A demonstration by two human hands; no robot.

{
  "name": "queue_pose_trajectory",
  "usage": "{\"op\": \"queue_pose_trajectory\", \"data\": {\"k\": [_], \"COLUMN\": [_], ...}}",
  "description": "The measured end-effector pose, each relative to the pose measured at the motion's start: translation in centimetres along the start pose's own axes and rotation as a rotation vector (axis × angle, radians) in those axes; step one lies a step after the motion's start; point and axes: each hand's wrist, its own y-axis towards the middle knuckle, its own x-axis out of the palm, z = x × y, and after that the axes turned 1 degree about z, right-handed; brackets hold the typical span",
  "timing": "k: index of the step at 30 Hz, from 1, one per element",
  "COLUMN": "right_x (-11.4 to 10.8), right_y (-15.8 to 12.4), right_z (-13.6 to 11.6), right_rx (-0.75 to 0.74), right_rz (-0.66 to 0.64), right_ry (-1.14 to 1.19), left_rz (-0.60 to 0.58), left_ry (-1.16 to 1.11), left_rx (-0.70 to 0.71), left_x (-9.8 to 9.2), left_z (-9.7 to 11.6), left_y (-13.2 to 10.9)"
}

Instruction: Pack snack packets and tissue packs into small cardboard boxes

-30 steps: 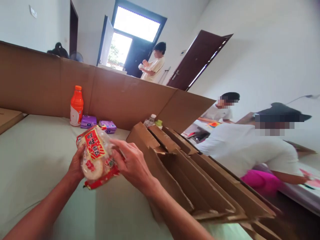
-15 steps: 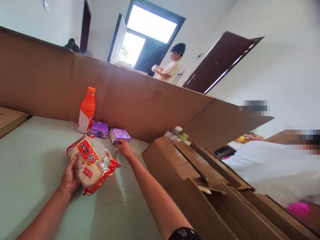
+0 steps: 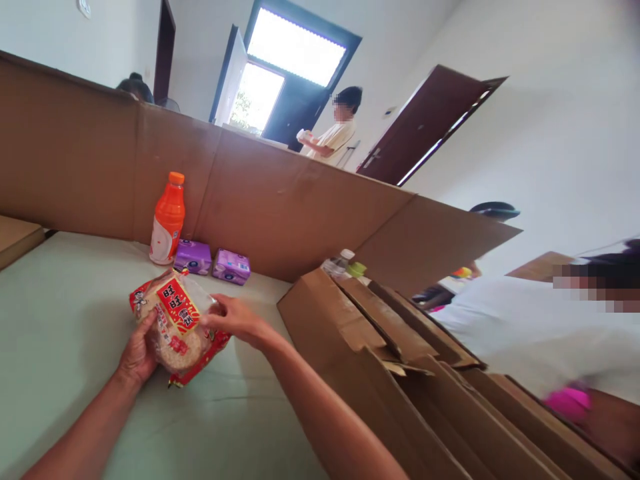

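Note:
A clear and red bag of rice crackers (image 3: 173, 327) is held tilted above the pale green table. My left hand (image 3: 140, 353) grips its left side, thumb on the front. At the bag's right end, my right hand (image 3: 237, 320) has closed around the edge, thumb in front and the other fingers partly hidden. Behind the bag stands an orange drink bottle (image 3: 169, 220) with an orange cap. Two purple tissue packs lie to its right: one pack (image 3: 193, 257) next to the bottle, the other pack (image 3: 231, 267) slightly apart.
A cardboard wall (image 3: 280, 200) runs along the table's back. Cardboard boxes (image 3: 330, 313) line the right side, with a clear bottle (image 3: 344, 259) behind them. One person (image 3: 335, 133) stands beyond the wall; another in white (image 3: 520, 320) is at the right.
My right hand has left the right-hand tissue pack and come back to the bag's right end, gripping it. That pack now sits straighter. The left hand keeps its hold.

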Motion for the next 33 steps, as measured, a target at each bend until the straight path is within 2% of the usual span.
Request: {"op": "queue_pose_trajectory", "data": {"k": [2, 4, 8, 11, 13, 17, 20, 24, 27, 30, 33], "right_x": [0.5, -0.4, -5.9, -10.2, -11.8, -12.5, -12.6, -14.1, -16.4, -18.8, -18.7], "right_y": [-0.3, 0.0, 2.4, 6.1, 9.1, 13.2, 13.4, 9.6, 4.0, -4.4, -15.4], "right_z": [-1.1, -1.8, -3.1, -4.2, -4.7, -4.8, -5.1, -7.2, -9.2, -10.0, -8.8], "right_rx": [-0.021, -0.042, -0.064, -0.067, -0.062, -0.065, -0.062, -0.043, 0.006, 0.044, 0.042], "right_rz": [-0.016, 0.020, 0.217, 0.355, 0.403, 0.472, 0.514, 0.457, 0.408, 0.417, 0.452], "right_ry": [-0.045, -0.114, -0.326, -0.516, -0.626, -0.796, -0.898, -1.019, -1.086, -1.102, -1.002], "left_rz": [-0.025, -0.050, -0.054, -0.063, -0.087, -0.122, -0.122, -0.110, -0.094, -0.099, -0.102], "left_ry": [0.021, 0.038, 0.073, 0.108, 0.137, 0.189, 0.212, 0.253, 0.295, 0.332, 0.380], "left_rx": [0.021, 0.052, 0.065, 0.029, 0.002, -0.025, -0.016, -0.019, -0.021, -0.025, -0.002], "left_x": [0.2, 0.2, -0.7, -1.2, -1.3, -1.2, -1.1, -0.6, 0.1, 1.0, 1.8], "left_z": [-0.2, -0.3, -0.4, -0.3, -0.2, 0.3, 0.6, 0.8, 1.2, 1.7, 2.0], "left_y": [-0.2, -0.2, 0.4, 0.8, 0.8, 0.6, 0.7, 0.6, 0.3, 0.5, 0.5]}}
